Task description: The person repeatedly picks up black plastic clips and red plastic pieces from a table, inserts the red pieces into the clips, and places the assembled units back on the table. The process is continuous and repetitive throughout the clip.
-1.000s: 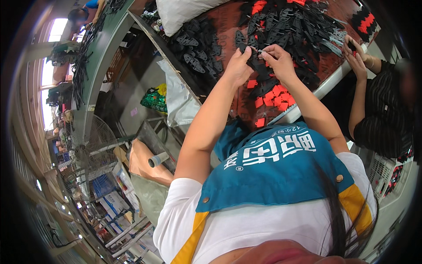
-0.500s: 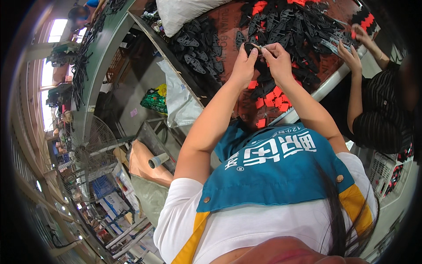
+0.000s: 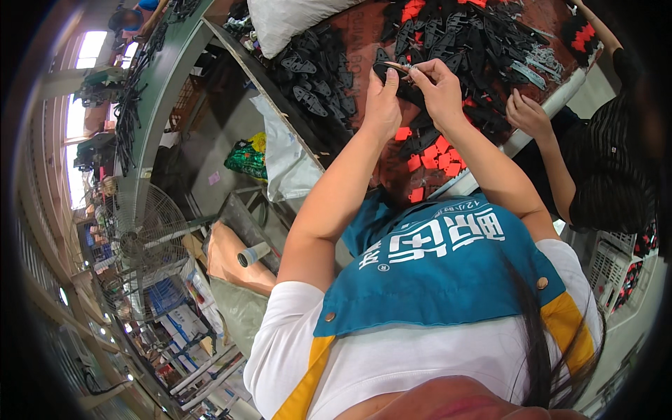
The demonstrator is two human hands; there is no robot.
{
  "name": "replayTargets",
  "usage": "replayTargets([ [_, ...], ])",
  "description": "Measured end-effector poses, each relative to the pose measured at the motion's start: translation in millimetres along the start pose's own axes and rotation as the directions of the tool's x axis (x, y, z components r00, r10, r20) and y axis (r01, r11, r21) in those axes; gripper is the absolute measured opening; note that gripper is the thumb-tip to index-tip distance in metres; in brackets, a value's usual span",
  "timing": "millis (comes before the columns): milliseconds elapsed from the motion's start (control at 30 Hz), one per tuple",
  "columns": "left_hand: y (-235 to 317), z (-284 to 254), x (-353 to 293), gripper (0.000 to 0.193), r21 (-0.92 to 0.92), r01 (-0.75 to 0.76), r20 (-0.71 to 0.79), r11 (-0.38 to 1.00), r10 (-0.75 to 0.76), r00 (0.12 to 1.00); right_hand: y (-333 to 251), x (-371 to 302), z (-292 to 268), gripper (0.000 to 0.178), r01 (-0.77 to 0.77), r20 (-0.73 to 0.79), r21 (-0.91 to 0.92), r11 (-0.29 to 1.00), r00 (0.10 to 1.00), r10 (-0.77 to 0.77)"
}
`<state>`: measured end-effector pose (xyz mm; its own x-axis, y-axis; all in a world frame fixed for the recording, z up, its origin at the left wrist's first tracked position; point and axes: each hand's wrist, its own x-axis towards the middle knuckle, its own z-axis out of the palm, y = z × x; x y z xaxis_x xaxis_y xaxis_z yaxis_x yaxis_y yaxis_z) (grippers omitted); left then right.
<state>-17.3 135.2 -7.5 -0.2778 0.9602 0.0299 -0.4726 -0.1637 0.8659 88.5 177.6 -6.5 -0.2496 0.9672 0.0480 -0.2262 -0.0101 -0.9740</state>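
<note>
My left hand (image 3: 383, 105) is closed on a dark, flat black plastic part (image 3: 381, 68), its thumb lying along the near side. Against the part's right end, the fingers of my right hand (image 3: 439, 92) are pinched together. Something small with a pale metallic glint shows at those fingertips, too small to name. Both hands are raised over the worktable, close together. Beneath and beyond them lie a heap of black plastic parts (image 3: 448, 43) and, nearer me, loose red plastic tabs (image 3: 439, 155).
Left of my hands is another black pile (image 3: 308, 80), below a white sack (image 3: 297, 21). Grey strips (image 3: 535, 64) lie at the right near a co-worker's hand (image 3: 528, 115). The table's edge (image 3: 280, 119) slants along the left; a standing fan (image 3: 136, 241) is farther left.
The black part has shifted slightly left and turned in my hands. The co-worker's nearer hand has moved left and down from the grey strips; the other has gone toward the upper right.
</note>
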Motion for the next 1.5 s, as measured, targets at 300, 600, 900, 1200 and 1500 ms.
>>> replayTargets([
  [300, 1.5, 2.2, -3.4, 0.022, 0.227, -0.150, 0.051, 0.962, 0.142, 0.989, -5.2, -3.0, 5.6, 0.009, -0.071, -0.041, 0.014, 0.997, 0.997, 0.071],
  [600, -12.4, -9.1, 9.3, 0.042, 0.349, 0.179, -0.095, 0.920, -0.155, 0.983, 43.1, 38.0, -29.7, 0.013, -0.022, -0.170, -0.142, 0.990, 0.985, -0.003],
  [900, -14.8, -109.4, 84.1, 0.042, 0.898, 0.114, -0.041, -0.424, 0.178, 0.983, 37.1, 49.0, -88.9, 0.014, 0.135, -0.229, -0.330, 0.934, 0.949, -0.218],
  [1200, -11.9, -119.6, 110.1, 0.042, 0.862, 0.305, -0.350, -0.405, -0.040, 0.936, 27.8, 13.5, -93.1, 0.012, -0.029, -0.087, -0.209, 0.978, 0.996, 0.011],
  [1500, 38.6, -26.7, 38.1, 0.022, 0.287, 0.578, -0.119, 0.764, -0.570, 0.813, 20.4, 2.4, -52.9, 0.011, -0.003, 0.113, -0.108, 0.994, 0.993, 0.016],
])
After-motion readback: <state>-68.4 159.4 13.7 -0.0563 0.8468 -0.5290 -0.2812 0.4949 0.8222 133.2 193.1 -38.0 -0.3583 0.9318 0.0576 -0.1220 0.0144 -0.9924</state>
